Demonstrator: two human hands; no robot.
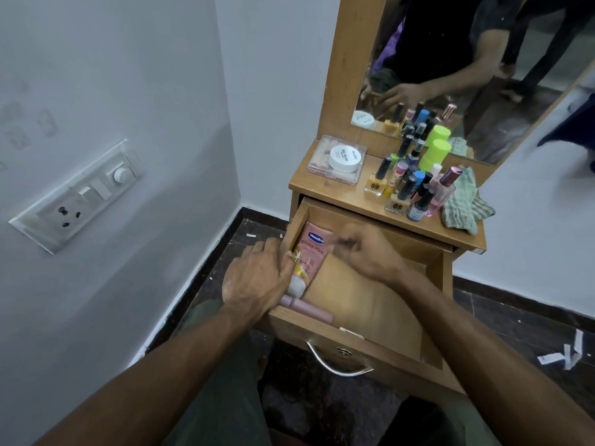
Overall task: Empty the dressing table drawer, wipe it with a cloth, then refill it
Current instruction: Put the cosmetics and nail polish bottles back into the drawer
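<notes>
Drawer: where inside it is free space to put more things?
The drawer floor is bare between the pink Vaseline tube and the right wall. The left edge is crowded: tube, pink bottle and left hand.

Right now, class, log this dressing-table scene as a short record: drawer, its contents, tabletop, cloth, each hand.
drawer: pulled open, mostly bare floor
contents: pink tube along the left wall; pink bottle lying at the front left
tabletop: bottles, white jar on a clear box
cloth: green, on the top's right end
left hand: on the tube's lower end
right hand: blurred, over the drawer's back, hold unclear
stage: seemingly refilling
</notes>
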